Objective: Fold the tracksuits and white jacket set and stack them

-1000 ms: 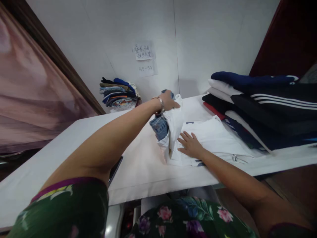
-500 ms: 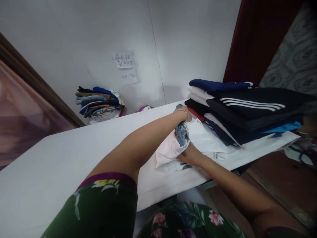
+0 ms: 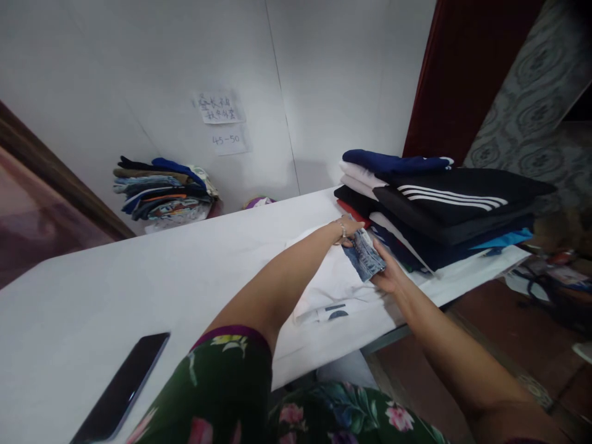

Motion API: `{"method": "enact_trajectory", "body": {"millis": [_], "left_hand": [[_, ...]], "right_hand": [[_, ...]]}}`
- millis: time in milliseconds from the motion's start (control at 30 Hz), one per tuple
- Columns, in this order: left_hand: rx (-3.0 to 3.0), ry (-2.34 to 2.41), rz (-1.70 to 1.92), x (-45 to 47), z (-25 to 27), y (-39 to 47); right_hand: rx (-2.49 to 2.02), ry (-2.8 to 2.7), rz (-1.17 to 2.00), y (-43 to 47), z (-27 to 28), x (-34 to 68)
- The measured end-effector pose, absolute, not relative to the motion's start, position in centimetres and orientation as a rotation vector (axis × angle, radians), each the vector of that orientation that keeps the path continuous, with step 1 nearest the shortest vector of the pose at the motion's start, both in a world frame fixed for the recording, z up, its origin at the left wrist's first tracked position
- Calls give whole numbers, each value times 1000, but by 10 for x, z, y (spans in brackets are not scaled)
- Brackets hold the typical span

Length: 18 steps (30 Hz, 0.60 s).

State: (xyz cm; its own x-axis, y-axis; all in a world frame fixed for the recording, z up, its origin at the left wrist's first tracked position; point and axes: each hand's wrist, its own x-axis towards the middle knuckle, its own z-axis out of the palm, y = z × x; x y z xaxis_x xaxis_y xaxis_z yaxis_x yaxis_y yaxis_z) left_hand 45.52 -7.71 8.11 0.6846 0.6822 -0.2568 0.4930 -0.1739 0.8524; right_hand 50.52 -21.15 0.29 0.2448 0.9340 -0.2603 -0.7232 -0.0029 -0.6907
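Left hand: I see my left hand (image 3: 349, 229) stretched far out across the table, a bracelet at the wrist, fingers closed on the top edge of the jeans piece (image 3: 365, 256)
Right hand: my right hand (image 3: 388, 271) comes in from the lower right with the fingers laid flat along the right side of the jeans piece, thumb under it as far as I can tell
Jeans piece: small and blue, held between both hands just above the white shirt (image 3: 330, 287), right beside the big clothes stack (image 3: 439, 206)
White shirt: lies flat near the front right part of the table, a dark print showing at its near edge
Table: a long white table (image 3: 139, 283) runs from lower left to the right, bare over most of its length
Phone: a dark phone (image 3: 123, 388) lies flat near the front left edge, well apart from my hands
Clothes stack: folded dark, white, red and blue pieces on the right end, the top black one with three white stripes
Far pile: a smaller pile of mixed colours (image 3: 161, 191) sits against the wall at the back left
Wall: pale wall with two paper notes (image 3: 219, 120) taped on, the lower reading 45-50
Room: a dark red door frame (image 3: 435, 80) stands right of the wall, a patterned grey surface beyond it
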Motion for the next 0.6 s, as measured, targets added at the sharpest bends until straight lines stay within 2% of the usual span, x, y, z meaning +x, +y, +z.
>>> {"method": "enact_trajectory", "body": {"millis": [133, 267, 400, 600], "left_hand": [[1828, 837, 437, 411, 65, -67], [2194, 821, 749, 356, 45, -68], [2678, 874, 527, 333, 22, -87], [2868, 814, 352, 359, 5, -104]], "right_hand": [[-900, -273, 1382, -215, -3, 517], [-1018, -338, 1352, -214, 0, 525], [-1166, -521, 1202, -210, 10, 528], [-1419, -735, 925, -217, 1, 550]]}}
